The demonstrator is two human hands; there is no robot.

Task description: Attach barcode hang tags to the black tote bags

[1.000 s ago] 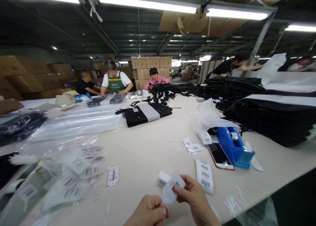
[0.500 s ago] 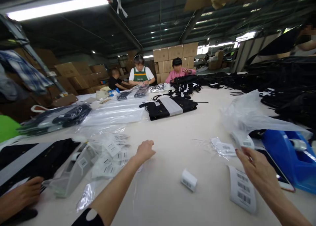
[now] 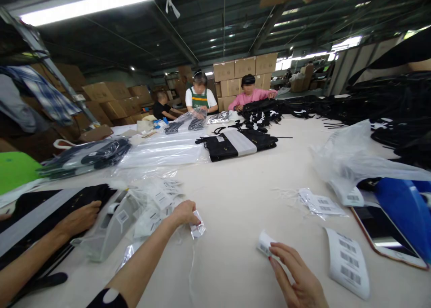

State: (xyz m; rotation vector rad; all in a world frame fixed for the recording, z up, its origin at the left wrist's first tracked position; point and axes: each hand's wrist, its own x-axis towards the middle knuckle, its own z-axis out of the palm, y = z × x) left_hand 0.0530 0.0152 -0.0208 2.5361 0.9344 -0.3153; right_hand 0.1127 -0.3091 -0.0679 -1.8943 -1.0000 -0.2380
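Observation:
My left hand (image 3: 184, 213) pinches a small white hang tag (image 3: 197, 227) in clear plastic, low over the table. A thin white string trails from the tag toward the front. My right hand (image 3: 298, 276) has its thumb and forefinger closed on the edge of a curled white barcode label (image 3: 264, 240). Left of my left hand lies a heap of barcoded tags (image 3: 161, 204). To the right of my right hand rests a curved strip of barcode labels (image 3: 348, 261), with more bagged tags (image 3: 321, 204) behind it.
A phone (image 3: 387, 231) and a blue dispenser (image 3: 400, 204) sit at right. At left, a co-worker's hand (image 3: 82, 216) rests on a folded black garment (image 3: 97, 193) beside a clear tape dispenser (image 3: 107, 227). Another banded black garment (image 3: 222, 146) lies ahead.
My right hand has moved left from beside the bagged tags to the curled label. A hang tag now shows in my left hand, which has shifted slightly left and toward me.

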